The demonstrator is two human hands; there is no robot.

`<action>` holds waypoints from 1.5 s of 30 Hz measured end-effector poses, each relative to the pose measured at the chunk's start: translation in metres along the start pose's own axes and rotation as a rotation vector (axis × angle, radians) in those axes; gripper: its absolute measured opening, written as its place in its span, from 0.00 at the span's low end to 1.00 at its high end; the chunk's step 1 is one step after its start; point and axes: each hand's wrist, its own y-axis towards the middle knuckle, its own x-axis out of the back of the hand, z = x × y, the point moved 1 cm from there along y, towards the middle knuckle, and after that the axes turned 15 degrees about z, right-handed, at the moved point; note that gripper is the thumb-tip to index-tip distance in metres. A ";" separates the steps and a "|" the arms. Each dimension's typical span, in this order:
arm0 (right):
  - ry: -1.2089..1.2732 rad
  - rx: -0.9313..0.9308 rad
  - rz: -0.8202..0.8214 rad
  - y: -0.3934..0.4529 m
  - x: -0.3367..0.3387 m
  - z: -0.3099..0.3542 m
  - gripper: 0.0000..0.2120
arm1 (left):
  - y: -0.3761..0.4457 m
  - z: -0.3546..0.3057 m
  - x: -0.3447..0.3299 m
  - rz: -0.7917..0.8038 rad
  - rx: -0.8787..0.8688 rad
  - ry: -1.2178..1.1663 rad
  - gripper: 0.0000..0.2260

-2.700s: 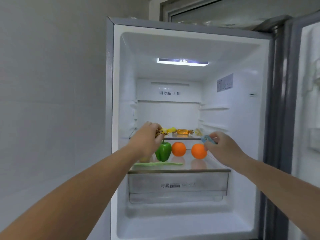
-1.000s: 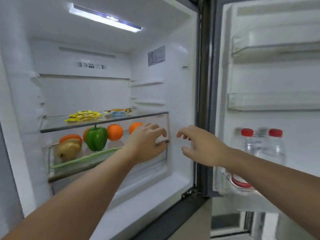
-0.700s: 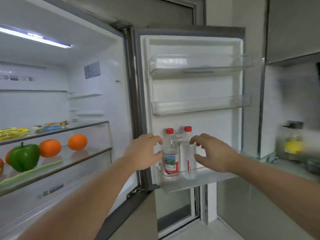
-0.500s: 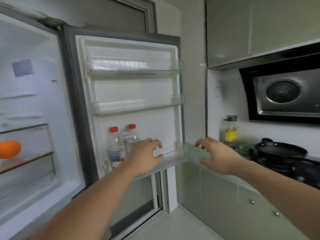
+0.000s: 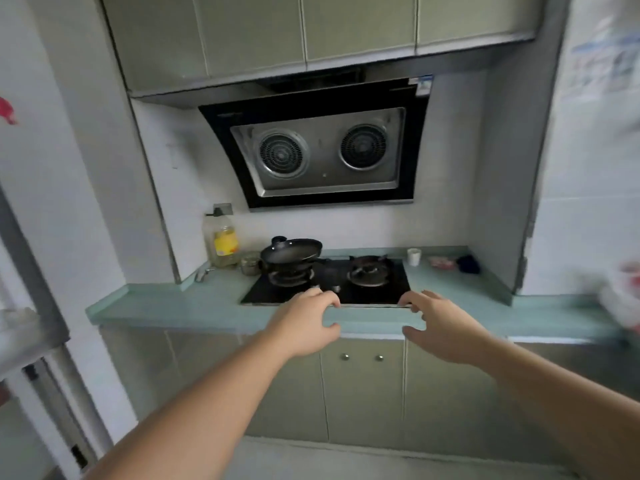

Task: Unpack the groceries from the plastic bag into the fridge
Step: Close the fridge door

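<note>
While both hands hang empty over the counter (image 5: 214, 311), the risk I see is a blind reach. The bag (image 5: 623, 299) is only a white-and-red blur at the right edge of the frame, so if I grab for it from this heading I may snag its thin plastic, tip it, or spill whatever is inside onto the counter. I cannot tell what it holds. The hob (image 5: 327, 285) lies just beyond my fingers, and the pan (image 5: 291, 251) sits on its left burner; a careless sweep to the right could knock something there.

My left hand (image 5: 304, 323) is at centre frame, palm down, fingers curled loosely, gripping nothing. My right hand (image 5: 443, 329) is just right of it, fingers spread and slack, also holding nothing. Both forearms run up from the lower corners. The fridge door (image 5: 24, 327) shows only as a blurred edge at the far left.
</note>
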 end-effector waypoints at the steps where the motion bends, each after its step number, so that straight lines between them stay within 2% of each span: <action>1: 0.004 -0.048 -0.010 -0.003 0.004 -0.019 0.21 | 0.021 -0.013 -0.006 0.027 -0.040 -0.004 0.16; 10: 0.032 -0.424 -0.090 -0.010 0.042 -0.137 0.20 | 0.190 -0.114 -0.056 0.211 -0.407 -0.071 0.17; 16: 0.041 -0.590 -0.156 -0.017 0.052 -0.184 0.20 | 0.250 -0.172 -0.081 0.272 -0.587 -0.096 0.17; 27: 0.001 -0.648 -0.244 -0.029 0.066 -0.255 0.20 | 0.287 -0.231 -0.099 0.289 -0.568 -0.053 0.16; 38: 0.053 -0.665 -0.242 -0.115 0.095 -0.384 0.19 | 0.312 -0.382 -0.151 0.320 -0.579 -0.020 0.16; 45: 0.106 -0.747 -0.192 -0.113 0.101 -0.480 0.17 | 0.382 -0.445 -0.202 0.414 -0.597 0.022 0.16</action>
